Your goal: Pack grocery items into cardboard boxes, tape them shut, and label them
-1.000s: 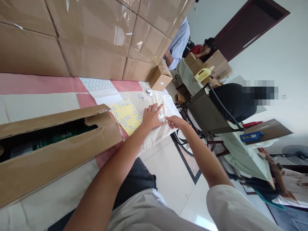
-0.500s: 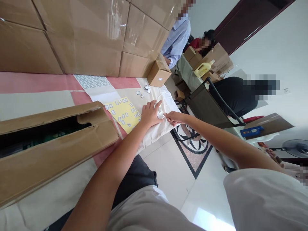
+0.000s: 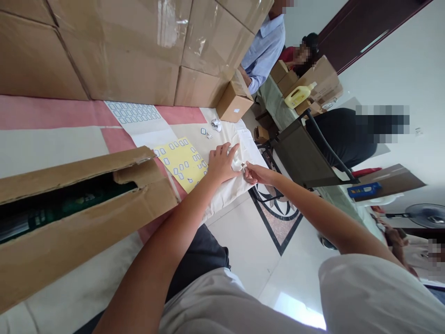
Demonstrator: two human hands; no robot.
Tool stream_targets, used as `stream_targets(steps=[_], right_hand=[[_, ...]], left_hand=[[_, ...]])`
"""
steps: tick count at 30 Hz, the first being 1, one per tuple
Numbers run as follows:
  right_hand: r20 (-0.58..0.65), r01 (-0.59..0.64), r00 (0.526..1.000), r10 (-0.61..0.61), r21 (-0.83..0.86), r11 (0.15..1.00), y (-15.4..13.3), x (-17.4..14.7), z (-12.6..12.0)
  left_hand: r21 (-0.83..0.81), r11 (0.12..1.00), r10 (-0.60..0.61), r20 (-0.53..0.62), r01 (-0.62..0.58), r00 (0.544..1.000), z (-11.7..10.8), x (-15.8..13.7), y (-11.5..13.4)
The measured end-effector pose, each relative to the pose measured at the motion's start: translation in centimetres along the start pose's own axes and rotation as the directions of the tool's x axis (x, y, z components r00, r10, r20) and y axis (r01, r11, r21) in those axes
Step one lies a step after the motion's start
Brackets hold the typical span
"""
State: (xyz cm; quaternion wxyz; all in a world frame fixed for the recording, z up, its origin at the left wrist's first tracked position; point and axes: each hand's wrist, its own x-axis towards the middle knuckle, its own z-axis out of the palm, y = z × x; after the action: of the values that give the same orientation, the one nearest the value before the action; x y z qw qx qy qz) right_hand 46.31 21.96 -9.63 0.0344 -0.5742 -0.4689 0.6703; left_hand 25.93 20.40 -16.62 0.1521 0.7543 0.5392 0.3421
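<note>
My left hand [image 3: 222, 163] rests on the cloth near the table's corner, thumb and fingers curved around a small white object [image 3: 237, 161]. What kind of object it is, I cannot make out. Close against its right side is my right hand [image 3: 256, 175], fingers pinched together; anything in the pinch is too small to name. Beside my left wrist lies a yellow sheet [image 3: 181, 162] with outlined stickers spread over it. A white sheet [image 3: 134, 112] with tidy rows of similar stickers lies behind. Loose sticker pieces [image 3: 203, 131] and a crumpled white-and-grey scrap [image 3: 216, 125] lie beyond my left hand.
Stacked cartons [image 3: 135, 60] wall off the table's far side, and a small carton [image 3: 235, 103] stands at its corner. An open carton [image 3: 153, 197] holding dark green items is at the left. Across the tiled floor [image 3: 243, 236] are a chair [image 3: 306, 153] and several people.
My right fingertips have drawn slightly away from the white object, which stays in my left hand. The whole view has shifted a little.
</note>
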Motion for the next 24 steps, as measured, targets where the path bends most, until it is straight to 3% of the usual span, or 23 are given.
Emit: stream_targets(steps=[6, 11, 24], right_hand=[[0.139, 0.007, 0.990, -0.017, 0.071, 0.997, 0.8, 0.3, -1.2], [0.327, -0.071, 0.944, 0.039, 0.086, 0.994, 1.7, 1.8, -3.3], [0.463, -0.117, 0.886, 0.021, 0.180, 0.977, 3.3, 4.0, -6.0]], left_hand=[[-0.014, 1.000, 0.008, -0.021, -0.008, 1.000, 0.2, 0.0, -0.1], [-0.013, 1.000, 0.002, -0.015, -0.002, 1.000, -0.1, -0.2, 0.0], [-0.017, 1.000, 0.013, -0.026, -0.013, 1.000, 0.1, -0.3, 0.0]])
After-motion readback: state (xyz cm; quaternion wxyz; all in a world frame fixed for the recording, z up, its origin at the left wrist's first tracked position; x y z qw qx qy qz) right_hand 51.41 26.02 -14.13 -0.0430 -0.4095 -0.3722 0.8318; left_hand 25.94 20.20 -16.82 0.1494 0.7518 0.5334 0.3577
